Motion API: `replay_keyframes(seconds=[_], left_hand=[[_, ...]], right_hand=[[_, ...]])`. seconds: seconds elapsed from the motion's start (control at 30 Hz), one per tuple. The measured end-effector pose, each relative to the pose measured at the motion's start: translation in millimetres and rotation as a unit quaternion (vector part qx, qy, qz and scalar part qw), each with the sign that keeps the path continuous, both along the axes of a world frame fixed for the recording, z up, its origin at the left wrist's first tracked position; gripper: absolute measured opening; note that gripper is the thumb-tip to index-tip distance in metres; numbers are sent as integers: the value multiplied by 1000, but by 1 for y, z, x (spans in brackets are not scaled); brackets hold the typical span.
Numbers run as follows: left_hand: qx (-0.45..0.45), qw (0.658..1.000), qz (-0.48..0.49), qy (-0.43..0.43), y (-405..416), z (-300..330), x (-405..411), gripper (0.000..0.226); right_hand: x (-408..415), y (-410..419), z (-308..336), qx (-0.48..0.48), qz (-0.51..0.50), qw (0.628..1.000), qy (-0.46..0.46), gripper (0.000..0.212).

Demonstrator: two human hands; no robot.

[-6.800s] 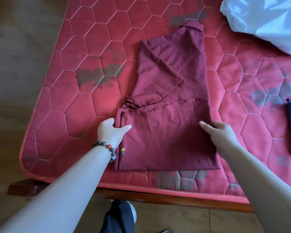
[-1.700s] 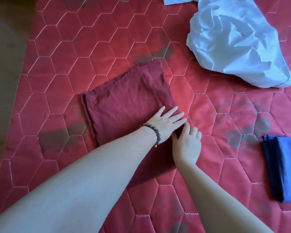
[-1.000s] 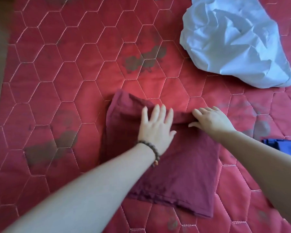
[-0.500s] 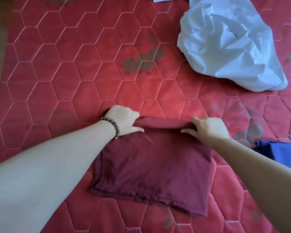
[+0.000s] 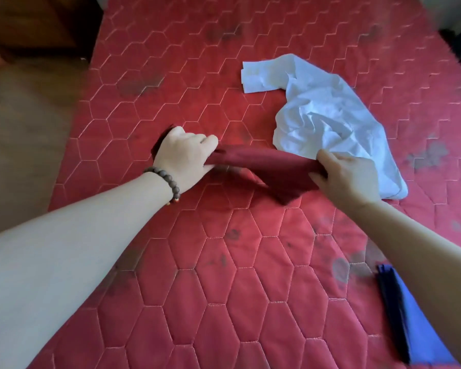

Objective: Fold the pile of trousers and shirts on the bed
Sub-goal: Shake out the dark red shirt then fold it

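The folded dark red cotton shirt (image 5: 264, 166) is held a little above the red quilted mattress of the bed (image 5: 224, 275), with one corner hanging down toward it. The left hand (image 5: 183, 158) grips its left end with curled fingers, and the right hand (image 5: 349, 177) pinches its right end. Just behind lies a crumpled white shirt (image 5: 328, 121), and a folded blue garment (image 5: 421, 320) lies near the right forearm.

No readable text, label or number shows anywhere.
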State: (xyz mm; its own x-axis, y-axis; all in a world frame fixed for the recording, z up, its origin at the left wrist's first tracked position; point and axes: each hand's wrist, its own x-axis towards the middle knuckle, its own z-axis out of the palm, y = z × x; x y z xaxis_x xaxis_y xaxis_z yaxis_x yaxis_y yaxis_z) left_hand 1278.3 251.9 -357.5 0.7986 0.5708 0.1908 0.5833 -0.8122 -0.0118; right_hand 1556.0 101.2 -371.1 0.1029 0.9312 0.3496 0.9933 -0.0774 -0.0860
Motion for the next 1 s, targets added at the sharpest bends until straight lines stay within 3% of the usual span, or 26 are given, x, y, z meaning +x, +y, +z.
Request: replay_keyframes(seconds=[0.13, 0.23, 0.37, 0.43, 0.7, 0.9, 1.0], left_hand=[[25, 998, 15, 52, -17, -39, -21, 34], [-29, 989, 28, 145, -39, -87, -40, 43], [-117, 974, 36, 192, -76, -139, -68, 68], [-118, 973, 34, 194, -92, -152, -81, 68], [-135, 963, 109, 209, -113, -159, -139, 49], [-144, 932, 161, 291, -123, -167, -184, 73], [-166, 932, 185, 264, -130, -169, -199, 82]], right_hand=[[-25, -23, -26, -42, 1, 999, 3, 26], [-47, -47, -74, -139, -7, 990, -4, 27], [-85, -81, -134, -344, -4, 939, -6, 18], [-103, -96, -149, -381, -3, 925, 4, 20], [-181, -127, -153, -420, 47, 905, 52, 28], [-258, -130, -155, -436, 82, 891, 99, 28], [-273, -129, -150, -394, 83, 909, 103, 37]])
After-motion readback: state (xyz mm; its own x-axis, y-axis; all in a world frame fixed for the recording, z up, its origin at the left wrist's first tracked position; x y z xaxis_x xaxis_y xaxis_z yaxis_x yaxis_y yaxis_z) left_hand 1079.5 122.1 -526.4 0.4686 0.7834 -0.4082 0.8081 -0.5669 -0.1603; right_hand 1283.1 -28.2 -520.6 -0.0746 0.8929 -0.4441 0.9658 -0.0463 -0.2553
